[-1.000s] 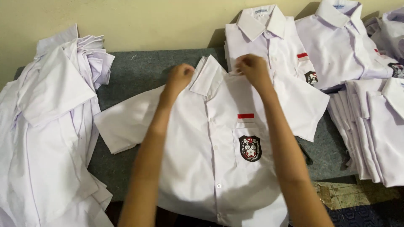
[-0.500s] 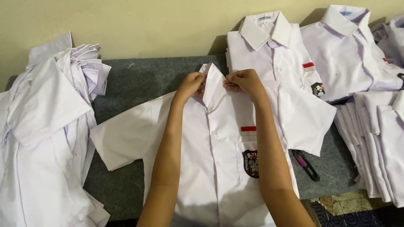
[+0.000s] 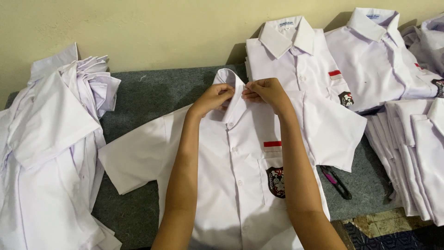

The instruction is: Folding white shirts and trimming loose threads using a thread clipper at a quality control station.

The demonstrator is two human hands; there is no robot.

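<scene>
A white short-sleeved shirt (image 3: 231,176) lies face up on a grey felt-covered table (image 3: 152,97), sleeves spread, with a red-and-white patch and a dark crest on its chest pocket. My left hand (image 3: 213,98) and my right hand (image 3: 267,92) meet at the collar (image 3: 233,90), each pinching a side of it near the top button. The collar is drawn together and stands up between my fingers.
A loose heap of white shirts (image 3: 46,153) fills the left side. Two folded shirts (image 3: 296,55) lie at the back right against the wall, and a stack of folded shirts (image 3: 416,157) sits at the right edge. Small dark snips with a pink handle (image 3: 336,181) lie beside the right sleeve.
My hands have moved inward from the two ends of the open collar and brought its sides together at the middle. The view has shifted a little lower.
</scene>
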